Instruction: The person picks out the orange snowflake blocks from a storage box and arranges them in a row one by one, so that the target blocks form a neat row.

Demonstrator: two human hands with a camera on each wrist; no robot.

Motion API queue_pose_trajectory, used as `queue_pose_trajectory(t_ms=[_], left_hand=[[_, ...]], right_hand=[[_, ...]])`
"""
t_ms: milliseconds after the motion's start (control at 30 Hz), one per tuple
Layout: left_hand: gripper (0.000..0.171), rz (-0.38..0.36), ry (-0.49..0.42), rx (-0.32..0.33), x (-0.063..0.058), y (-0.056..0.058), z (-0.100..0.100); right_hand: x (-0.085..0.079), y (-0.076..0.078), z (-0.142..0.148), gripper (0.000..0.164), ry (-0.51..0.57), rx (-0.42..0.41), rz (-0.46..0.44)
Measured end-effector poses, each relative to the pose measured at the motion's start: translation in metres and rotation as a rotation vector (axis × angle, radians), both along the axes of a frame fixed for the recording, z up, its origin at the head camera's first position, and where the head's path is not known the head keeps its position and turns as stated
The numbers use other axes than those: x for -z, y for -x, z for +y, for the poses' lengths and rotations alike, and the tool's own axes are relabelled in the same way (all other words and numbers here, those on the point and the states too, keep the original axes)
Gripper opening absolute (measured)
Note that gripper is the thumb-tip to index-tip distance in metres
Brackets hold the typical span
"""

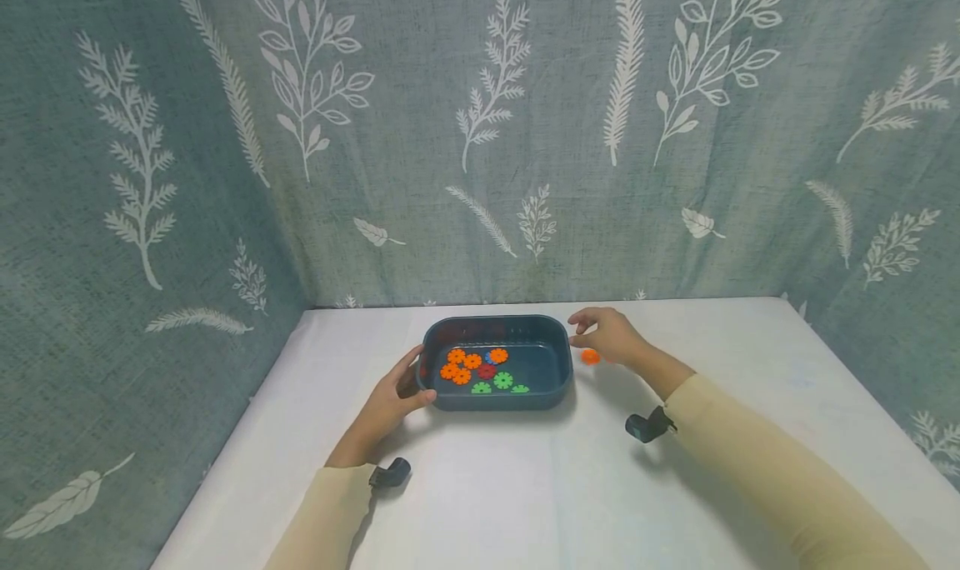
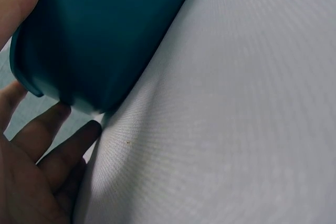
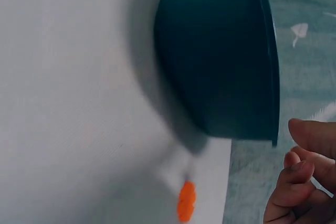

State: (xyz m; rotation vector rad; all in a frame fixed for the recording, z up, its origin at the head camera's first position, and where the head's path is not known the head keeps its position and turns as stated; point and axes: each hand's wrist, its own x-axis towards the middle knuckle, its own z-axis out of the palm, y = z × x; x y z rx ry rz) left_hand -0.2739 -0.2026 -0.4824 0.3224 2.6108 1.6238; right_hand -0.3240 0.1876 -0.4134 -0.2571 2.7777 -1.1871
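A dark teal plastic basin (image 1: 525, 402) stands on the table, with flat notched discs (image 1: 472, 361) in orange, green, red and blue lying inside. At its left end, my left hand (image 1: 386, 403) holds the basin, thumb by the front corner and fingers along the end wall. The left wrist view shows the fingertips (image 2: 93, 127) right at that wall. My right hand (image 1: 609, 337) hovers beside the right rim, fingers loosely bent and nothing between them. Under it, a single orange disc (image 1: 590, 357) lies on the table, just right of the basin.
A white cloth (image 1: 487, 487) covers the table. Grey-green curtains (image 1: 420, 137) with white leaf prints hang behind the table and along both sides. Each wrist carries a small black camera, such as the right one (image 1: 647, 426).
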Motion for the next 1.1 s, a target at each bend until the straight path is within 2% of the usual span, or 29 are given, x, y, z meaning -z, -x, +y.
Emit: queue_pose_trajectory(t_ms=[67,333,467,700,1000,1100], left_hand=[[0.084,0.013,-0.014,-0.002,0.008,0.004,-0.003],[0.084,0.007,-0.011,-0.012,0.010,0.004,-0.006],[0.084,-0.019,-0.005,-0.010,0.004,0.000,-0.004],[0.083,-0.019,0.008,0.010,-0.024,-0.016,0.004],[0.082,-0.025,0.003,0.024,-0.026,-0.017,0.005],[0.084,-0.035,-0.001,0.014,-0.017,-0.010,0.003]], right_hand=[[-0.002,0.002,-0.006,0.041,0.008,-0.019,-0.001],[-0.006,0.009,-0.030,0.043,0.035,-0.085,-0.002],[-0.006,0.011,-0.040,0.042,0.055,-0.114,-0.012],[-0.005,0.017,-0.056,0.041,0.101,-0.134,-0.039],[0.002,0.026,-0.076,0.036,0.186,-0.160,-0.064],[0.005,0.029,-0.082,0.037,0.199,-0.168,-0.067]])
